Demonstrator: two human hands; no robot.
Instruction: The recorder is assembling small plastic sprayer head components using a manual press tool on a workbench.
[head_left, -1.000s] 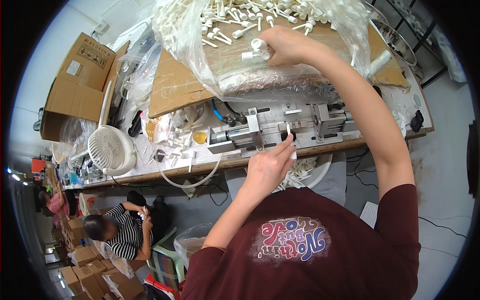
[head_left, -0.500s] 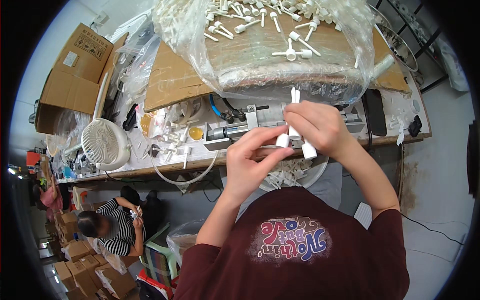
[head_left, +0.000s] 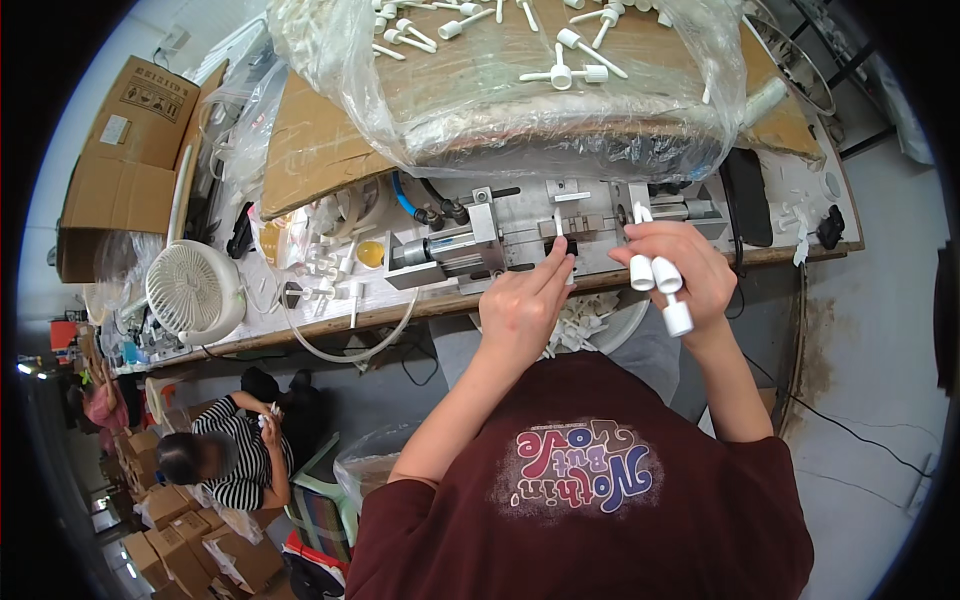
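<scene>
My left hand [head_left: 522, 305] reaches over the metal fixture [head_left: 590, 226] of a bench machine. Its fingers are closed together at the lower end of a white plastic stick [head_left: 559, 220], which lies in the fixture; the fingers partly hide it. To the right, my right hand [head_left: 690, 268] is curled around several white plastic sticks with cylindrical caps [head_left: 677, 318]. Their caps stick out below the fingers, and thin ends show above the hand. Below the bench edge, a round tub [head_left: 628, 322] in my lap holds many similar white pieces, partly covered by my left hand.
Cardboard [head_left: 325, 150] and a clear plastic bag [head_left: 360, 110] with loose capped sticks cover the back of the bench. A white fan [head_left: 195, 290] stands left, near a pale hose [head_left: 345, 360]. A person in a striped top [head_left: 240, 455] sits at lower left, handling small white pieces.
My hands have moved apart. The left has carried a white stick down to the fixture, now uncovered; the right has shifted right with its bunch of capped sticks. The view has shifted slightly.
</scene>
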